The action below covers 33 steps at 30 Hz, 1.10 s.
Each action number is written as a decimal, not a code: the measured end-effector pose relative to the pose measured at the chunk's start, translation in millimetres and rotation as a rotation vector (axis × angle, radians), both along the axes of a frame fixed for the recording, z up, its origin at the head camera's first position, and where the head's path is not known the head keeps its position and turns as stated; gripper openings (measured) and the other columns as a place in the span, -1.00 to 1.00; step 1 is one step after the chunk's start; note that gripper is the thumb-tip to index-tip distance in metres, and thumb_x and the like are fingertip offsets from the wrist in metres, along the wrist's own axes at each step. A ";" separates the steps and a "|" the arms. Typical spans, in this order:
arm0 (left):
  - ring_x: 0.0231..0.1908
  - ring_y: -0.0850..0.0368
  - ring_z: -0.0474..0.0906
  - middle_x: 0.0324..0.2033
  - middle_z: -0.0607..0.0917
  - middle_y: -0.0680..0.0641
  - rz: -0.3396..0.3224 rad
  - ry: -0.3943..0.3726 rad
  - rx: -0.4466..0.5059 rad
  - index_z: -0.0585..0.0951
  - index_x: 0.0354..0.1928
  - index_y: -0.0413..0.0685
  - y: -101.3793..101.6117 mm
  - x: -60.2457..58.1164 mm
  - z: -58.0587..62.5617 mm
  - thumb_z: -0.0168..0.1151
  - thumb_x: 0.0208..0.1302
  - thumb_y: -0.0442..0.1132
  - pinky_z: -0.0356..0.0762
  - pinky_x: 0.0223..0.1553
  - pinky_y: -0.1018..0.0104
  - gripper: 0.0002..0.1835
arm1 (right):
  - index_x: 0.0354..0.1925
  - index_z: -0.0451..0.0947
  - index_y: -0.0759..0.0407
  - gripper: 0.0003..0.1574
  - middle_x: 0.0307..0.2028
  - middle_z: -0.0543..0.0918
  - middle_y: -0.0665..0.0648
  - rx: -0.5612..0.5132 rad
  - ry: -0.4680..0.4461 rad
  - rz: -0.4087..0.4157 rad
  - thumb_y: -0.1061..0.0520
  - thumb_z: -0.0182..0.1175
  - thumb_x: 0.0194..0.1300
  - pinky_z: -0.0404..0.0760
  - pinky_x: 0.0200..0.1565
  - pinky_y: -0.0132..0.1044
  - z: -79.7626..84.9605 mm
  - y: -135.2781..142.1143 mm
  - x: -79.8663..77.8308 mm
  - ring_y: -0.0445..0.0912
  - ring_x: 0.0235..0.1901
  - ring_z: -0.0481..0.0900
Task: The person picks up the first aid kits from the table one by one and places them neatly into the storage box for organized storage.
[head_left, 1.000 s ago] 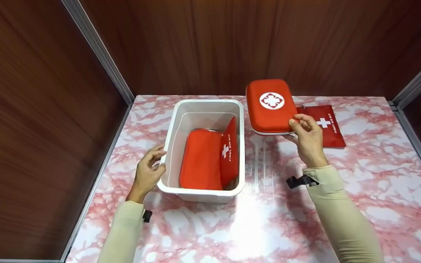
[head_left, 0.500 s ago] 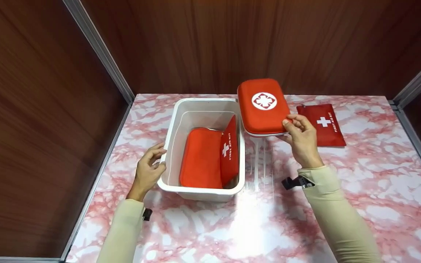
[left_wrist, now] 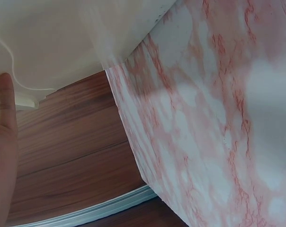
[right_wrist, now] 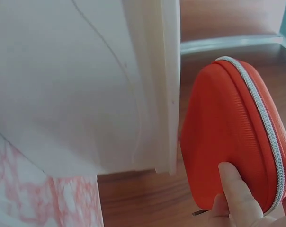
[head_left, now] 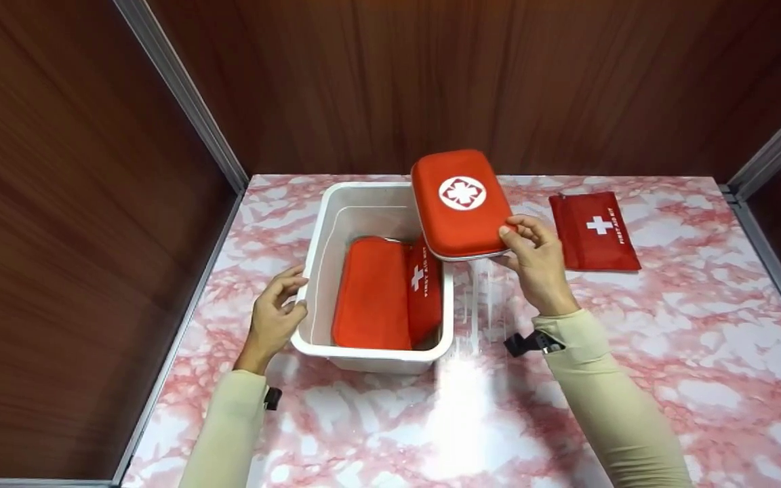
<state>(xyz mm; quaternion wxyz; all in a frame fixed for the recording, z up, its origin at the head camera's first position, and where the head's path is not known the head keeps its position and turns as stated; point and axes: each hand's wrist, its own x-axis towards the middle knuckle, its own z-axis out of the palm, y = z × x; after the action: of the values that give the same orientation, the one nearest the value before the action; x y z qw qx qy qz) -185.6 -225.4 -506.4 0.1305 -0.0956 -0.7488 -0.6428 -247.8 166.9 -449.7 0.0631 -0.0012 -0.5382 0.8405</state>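
Pinching the red case (head_left: pixel 459 213) in our right hand (head_left: pixel 538 266), partly over the white bin (head_left: pixel 377 353), loose-fingered left hand (head_left: pixel 276 317) touching its wall

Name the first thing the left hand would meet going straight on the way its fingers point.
The white bin, on its left side: the left hand seems to have its fingertips at the rim, though exact contact is hard to judge.

I'm in a panelled work booth (head_left: pixel 45 237); can't tell if it's in a lab, workshop, etc. Dark wood-look panels (head_left: pixel 431 81) stand at back, L & R, w/ metal strips (head_left: pixel 184 95) at the corners, & my pink/white marble-look tabletop (head_left: pixel 709 318) sits betw. them.
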 end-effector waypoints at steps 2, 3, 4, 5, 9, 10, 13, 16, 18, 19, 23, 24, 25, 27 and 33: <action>0.10 -0.17 0.51 0.27 0.40 -0.48 0.000 -0.001 -0.007 0.51 0.00 -0.61 0.8 1.1 2.8 0.03 0.07 -0.74 0.57 -0.05 0.37 -0.62 | -0.21 0.62 0.04 -0.73 -0.17 0.38 0.20 0.005 0.001 0.008 0.40 0.17 0.34 0.72 -0.31 -0.16 -0.7 -4.1 1.4 -0.09 -0.32 0.61; 0.10 -0.17 0.51 0.26 0.40 -0.49 0.000 -0.003 -0.009 0.51 -0.01 -0.62 2.2 3.0 6.6 0.03 0.07 -0.74 0.57 -0.05 0.37 -0.62 | -0.20 0.62 0.05 -0.73 -0.16 0.37 0.21 0.007 0.002 0.012 0.40 0.17 0.34 0.73 -0.31 -0.16 -1.2 -6.1 2.0 -0.08 -0.32 0.61; 0.09 -0.18 0.51 0.26 0.40 -0.49 -0.001 -0.005 -0.009 0.51 -0.01 -0.63 3.4 4.8 10.2 0.03 0.07 -0.73 0.57 -0.05 0.37 -0.63 | -0.20 0.62 0.06 -0.74 -0.16 0.37 0.22 0.008 0.001 0.015 0.40 0.17 0.34 0.73 -0.31 -0.16 -1.8 -8.0 2.5 -0.08 -0.32 0.61; 0.09 -0.17 0.51 0.26 0.40 -0.49 -0.002 -0.008 -0.009 0.50 -0.01 -0.64 4.8 6.7 14.0 0.03 0.07 -0.73 0.58 -0.05 0.37 -0.63 | -0.20 0.62 0.07 -0.74 -0.15 0.36 0.22 0.007 0.001 0.019 0.41 0.17 0.34 0.73 -0.30 -0.15 -2.1 -10.0 3.1 -0.08 -0.31 0.61; 0.07 -0.08 0.53 0.24 0.40 -0.52 -0.006 -0.009 -0.003 0.49 -0.03 -0.66 9.5 12.9 26.4 0.02 0.09 -0.72 0.57 -0.05 0.39 -0.65 | -0.20 0.61 0.09 -0.76 -0.16 0.36 0.22 0.006 -0.003 0.033 0.41 0.17 0.33 0.73 -0.31 -0.15 -4.0 -16.6 4.2 -0.08 -0.31 0.60; 0.06 -0.07 0.53 0.24 0.40 -0.52 -0.008 -0.008 0.001 0.49 -0.03 -0.67 9.6 13.3 26.5 0.02 0.09 -0.72 0.57 -0.05 0.40 -0.65 | -0.20 0.61 0.10 -0.76 -0.17 0.37 0.21 0.007 -0.003 0.036 0.41 0.17 0.33 0.73 -0.31 -0.14 -4.2 -18.2 4.5 -0.08 -0.32 0.60; 0.05 -0.04 0.54 0.23 0.40 -0.53 -0.010 0.002 0.003 0.48 -0.03 -0.67 9.6 13.9 26.6 0.02 0.09 -0.71 0.57 -0.06 0.41 -0.65 | -0.19 0.61 0.14 -0.76 -0.19 0.40 0.21 0.003 -0.001 0.044 0.43 0.16 0.32 0.73 -0.30 -0.11 -4.7 -22.8 5.9 -0.07 -0.31 0.60; 0.04 -0.04 0.54 0.23 0.39 -0.54 -0.012 0.008 0.003 0.48 -0.02 -0.67 9.2 14.4 26.2 0.02 0.09 -0.71 0.57 -0.11 0.42 -0.65 | -0.17 0.61 0.17 -0.76 -0.19 0.41 0.21 0.005 -0.005 0.047 0.44 0.16 0.31 0.73 -0.29 -0.10 -4.4 -27.0 8.0 -0.05 -0.30 0.60; 0.04 -0.03 0.55 0.23 0.40 -0.54 -0.013 0.007 0.002 0.48 -0.02 -0.67 9.1 14.5 26.4 0.01 0.10 -0.71 0.57 -0.14 0.44 -0.65 | -0.16 0.61 0.18 -0.76 -0.18 0.41 0.22 0.009 -0.012 0.047 0.44 0.17 0.30 0.73 -0.30 -0.10 -3.7 -29.6 9.6 -0.04 -0.30 0.61; 0.04 -0.03 0.55 0.23 0.40 -0.53 -0.011 0.005 0.001 0.48 -0.03 -0.66 8.9 14.2 26.2 0.01 0.10 -0.71 0.58 -0.14 0.43 -0.66 | -0.15 0.61 0.19 -0.77 -0.17 0.41 0.22 0.013 -0.014 0.049 0.44 0.17 0.30 0.73 -0.30 -0.10 -3.4 -30.8 10.0 -0.04 -0.30 0.61; 0.05 -0.06 0.54 0.23 0.41 -0.52 -0.004 -0.002 -0.003 0.50 -0.02 -0.65 8.2 12.6 24.4 0.03 0.08 -0.70 0.59 -0.11 0.39 -0.65 | -0.11 0.59 0.24 -0.78 -0.15 0.38 0.24 0.022 -0.022 0.063 0.42 0.18 0.31 0.73 -0.27 -0.09 -2.1 -35.4 11.3 -0.02 -0.27 0.60; 0.05 -0.08 0.54 0.24 0.41 -0.51 -0.002 -0.003 -0.004 0.50 -0.02 -0.64 7.0 11.1 21.4 0.03 0.08 -0.70 0.59 -0.10 0.38 -0.64 | -0.10 0.59 0.25 -0.78 -0.14 0.38 0.24 0.023 -0.025 0.068 0.42 0.18 0.31 0.72 -0.27 -0.09 -1.7 -36.6 11.7 -0.02 -0.26 0.60; 0.05 -0.08 0.54 0.24 0.42 -0.50 -0.001 -0.003 -0.005 0.50 -0.02 -0.64 5.8 9.3 17.9 0.04 0.08 -0.70 0.59 -0.08 0.37 -0.64 | -0.09 0.58 0.25 -0.78 -0.13 0.38 0.24 0.026 -0.028 0.071 0.41 0.18 0.31 0.72 -0.27 -0.09 -1.5 -37.7 11.9 -0.02 -0.26 0.59; 0.06 -0.08 0.53 0.25 0.42 -0.48 0.000 -0.002 -0.005 0.51 -0.01 -0.63 3.3 5.7 10.8 0.04 0.07 -0.71 0.59 -0.07 0.36 -0.63 | -0.09 0.58 0.26 -0.78 -0.13 0.37 0.24 0.033 -0.034 0.077 0.41 0.19 0.31 0.73 -0.28 -0.09 -0.8 -40.1 12.9 -0.03 -0.26 0.59; 0.06 0.02 0.54 0.27 0.44 -0.39 0.007 -0.007 0.003 0.53 0.01 -0.56 -0.9 -0.1 -2.2 0.06 0.09 -0.70 0.59 -0.06 0.34 -0.62 | -0.09 0.59 0.24 -0.79 -0.16 0.37 0.22 0.074 -0.048 0.097 0.38 0.21 0.30 0.72 -0.35 -0.14 1.8 -48.3 15.6 -0.05 -0.29 0.59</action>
<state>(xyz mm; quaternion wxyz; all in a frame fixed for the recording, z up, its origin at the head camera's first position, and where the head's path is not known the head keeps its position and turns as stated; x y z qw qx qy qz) -185.7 -226.3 -508.6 0.1303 -0.0908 -0.7485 -0.6438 -232.1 118.6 -448.0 0.0093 0.0074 -0.5697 0.8218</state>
